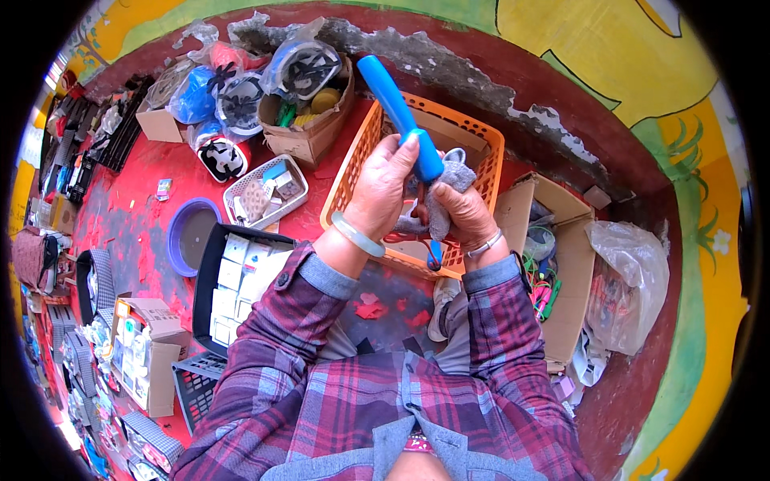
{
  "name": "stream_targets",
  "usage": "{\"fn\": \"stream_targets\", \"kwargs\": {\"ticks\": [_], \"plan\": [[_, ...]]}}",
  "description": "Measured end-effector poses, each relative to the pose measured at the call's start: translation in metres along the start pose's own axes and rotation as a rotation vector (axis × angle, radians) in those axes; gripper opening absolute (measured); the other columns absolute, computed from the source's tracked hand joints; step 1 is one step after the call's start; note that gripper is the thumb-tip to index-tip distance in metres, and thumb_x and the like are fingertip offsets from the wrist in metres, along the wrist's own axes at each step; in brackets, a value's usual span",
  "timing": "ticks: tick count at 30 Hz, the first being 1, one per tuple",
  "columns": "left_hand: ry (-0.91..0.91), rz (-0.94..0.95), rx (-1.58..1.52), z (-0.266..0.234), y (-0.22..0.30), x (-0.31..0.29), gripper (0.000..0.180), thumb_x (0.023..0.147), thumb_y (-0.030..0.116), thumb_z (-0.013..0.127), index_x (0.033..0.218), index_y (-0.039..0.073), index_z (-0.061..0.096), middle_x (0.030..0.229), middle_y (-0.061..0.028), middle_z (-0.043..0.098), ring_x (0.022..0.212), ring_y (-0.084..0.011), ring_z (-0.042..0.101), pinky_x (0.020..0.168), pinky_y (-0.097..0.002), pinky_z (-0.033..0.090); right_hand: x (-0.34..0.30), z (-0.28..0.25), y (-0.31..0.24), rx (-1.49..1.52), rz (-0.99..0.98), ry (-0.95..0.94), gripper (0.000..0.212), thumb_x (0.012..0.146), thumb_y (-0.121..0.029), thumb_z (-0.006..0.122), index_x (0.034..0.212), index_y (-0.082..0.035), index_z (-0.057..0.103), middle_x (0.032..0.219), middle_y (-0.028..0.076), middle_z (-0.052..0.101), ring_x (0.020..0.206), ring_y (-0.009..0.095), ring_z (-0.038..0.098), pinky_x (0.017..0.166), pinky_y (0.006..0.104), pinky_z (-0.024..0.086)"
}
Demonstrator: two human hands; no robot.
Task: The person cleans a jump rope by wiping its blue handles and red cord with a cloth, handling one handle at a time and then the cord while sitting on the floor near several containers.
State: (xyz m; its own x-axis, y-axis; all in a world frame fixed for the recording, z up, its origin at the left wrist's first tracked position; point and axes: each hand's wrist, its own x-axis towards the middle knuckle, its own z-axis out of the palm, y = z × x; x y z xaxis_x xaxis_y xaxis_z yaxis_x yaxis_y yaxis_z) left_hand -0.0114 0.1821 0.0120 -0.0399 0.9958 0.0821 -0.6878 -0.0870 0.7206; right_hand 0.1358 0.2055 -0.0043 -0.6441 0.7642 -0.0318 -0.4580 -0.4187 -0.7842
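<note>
My left hand point(382, 183) is closed round a bright blue tube-like thing point(391, 94), with the thumb pressed on its thicker lower part. The tube slants up and to the left, and its exact kind is unclear. My right hand point(465, 212) grips a grey fuzzy plush thing point(439, 215) beside the tube's lower end. Something dark reddish-brown shows between the hands, mostly hidden by fingers. A small blue-tipped piece point(435, 255) hangs below the right hand. Both hands are above an orange plastic basket point(499, 143) with cardboard inside.
Cardboard boxes point(298, 144) point(565, 272) stand left and right of the basket. A white basket point(285, 210), a purple basin point(192, 237) and a black bin of small white boxes point(210, 276) are at left. A clear plastic bag point(630, 276) leans by the right wall.
</note>
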Motion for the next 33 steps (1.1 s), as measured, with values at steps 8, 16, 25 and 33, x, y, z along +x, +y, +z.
{"fn": "stream_targets", "kwargs": {"ticks": [8, 16, 25, 33], "plan": [[0.029, 0.035, -0.076, 0.0, 0.019, 0.004, 0.033, 0.095, 0.033, 0.049, 0.107, 0.002, 0.052, 0.098, -0.0153, 0.063, 0.093, -0.0233, 0.061, 0.08, -0.0343, 0.05, -0.002, 0.009, 0.002, -0.501, 0.099, 0.032, 0.03, 0.083, -0.016, 0.07, 0.108, -0.007, 0.055, 0.095, 0.0, 0.06, 0.087, 0.011, 0.057, 0.075, 0.0288, 0.049], [-0.061, -0.014, -0.006, 0.0, 0.005, 0.001, 0.034, 0.095, 0.031, 0.049, 0.114, 0.002, 0.048, 0.102, -0.0154, 0.06, 0.095, -0.0236, 0.061, 0.083, -0.0348, 0.051, -0.003, 0.014, 0.002, -0.218, -0.134, 0.174, 0.025, 0.084, -0.011, 0.067, 0.105, -0.007, 0.054, 0.091, 0.002, 0.06, 0.08, 0.014, 0.059, 0.073, 0.0297, 0.049], [0.064, 0.055, -0.211, -0.019, 0.027, 0.01, 0.036, 0.096, 0.029, 0.047, 0.11, -0.004, 0.047, 0.096, -0.0228, 0.06, 0.09, -0.0346, 0.063, 0.082, -0.0433, 0.053, 0.0, 0.005, 0.005, -0.514, 0.087, 0.056, 0.022, 0.082, -0.014, 0.07, 0.1, -0.006, 0.06, 0.088, 0.0, 0.062, 0.079, 0.01, 0.058, 0.07, 0.0268, 0.05], [0.155, -0.02, -0.234, -0.033, 0.035, 0.016, 0.041, 0.096, 0.032, 0.046, 0.115, -0.004, 0.043, 0.1, -0.0246, 0.059, 0.092, -0.0347, 0.063, 0.082, -0.0435, 0.054, 0.001, -0.007, 0.005, -0.711, 0.06, -0.048, 0.018, 0.083, -0.015, 0.069, 0.096, -0.005, 0.062, 0.082, 0.0, 0.063, 0.074, 0.01, 0.059, 0.069, 0.0271, 0.049]]}}
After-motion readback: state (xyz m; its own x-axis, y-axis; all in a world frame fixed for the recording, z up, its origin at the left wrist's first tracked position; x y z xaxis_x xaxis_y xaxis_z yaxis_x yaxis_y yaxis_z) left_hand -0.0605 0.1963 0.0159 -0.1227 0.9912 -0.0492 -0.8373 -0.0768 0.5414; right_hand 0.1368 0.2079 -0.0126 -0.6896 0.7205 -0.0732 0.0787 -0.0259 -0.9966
